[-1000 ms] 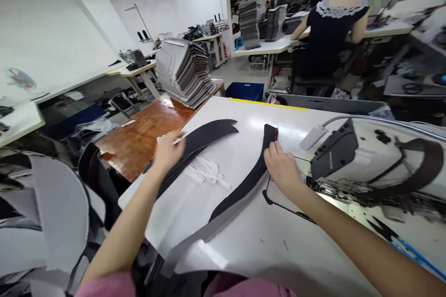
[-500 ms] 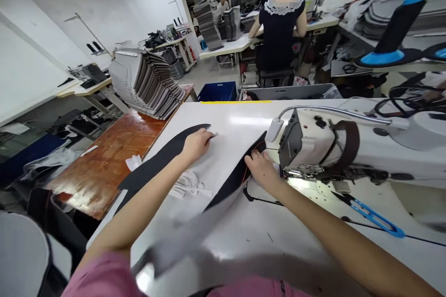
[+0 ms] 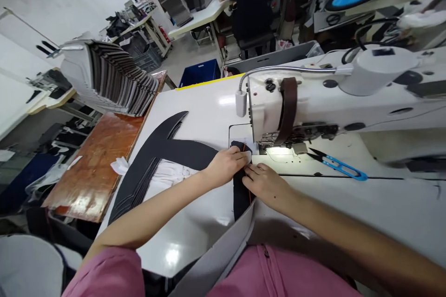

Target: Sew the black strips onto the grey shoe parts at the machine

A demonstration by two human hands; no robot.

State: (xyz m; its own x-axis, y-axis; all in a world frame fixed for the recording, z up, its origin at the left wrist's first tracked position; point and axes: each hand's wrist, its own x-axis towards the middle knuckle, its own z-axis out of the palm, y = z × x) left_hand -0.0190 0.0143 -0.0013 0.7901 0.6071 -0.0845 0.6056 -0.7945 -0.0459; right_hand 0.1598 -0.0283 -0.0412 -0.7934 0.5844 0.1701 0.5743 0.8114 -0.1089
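A black fabric strip [image 3: 241, 195] with a line of orange stitching lies in front of the sewing machine, its long grey part [image 3: 223, 246] trailing down to my lap. My right hand [image 3: 270, 186] pinches the strip's right edge, fingers closed. From the left, my left hand [image 3: 226, 165] presses closed fingertips on the strip's upper end, holding a small white piece [image 3: 248, 156] against it. Both hands nearly touch. Left of them lies a pile of curved black fabric pieces [image 3: 142, 160]; one black piece [image 3: 190, 151] reaches from it to my left hand, its end hidden there.
The white sewing machine [image 3: 313, 97] stands right of my hands, its needle area lit. Blue thread snips [image 3: 343, 167] lie on its bed. White strips [image 3: 167, 174] lie by the pile. A wooden table [image 3: 90, 167] holds stacked grey panels [image 3: 114, 79]. A person [image 3: 249, 4] sits beyond.
My left hand has moved right from the black pile to the strip, bringing the small white piece. A black piece now extends from the pile. The strip stands more upright in view.
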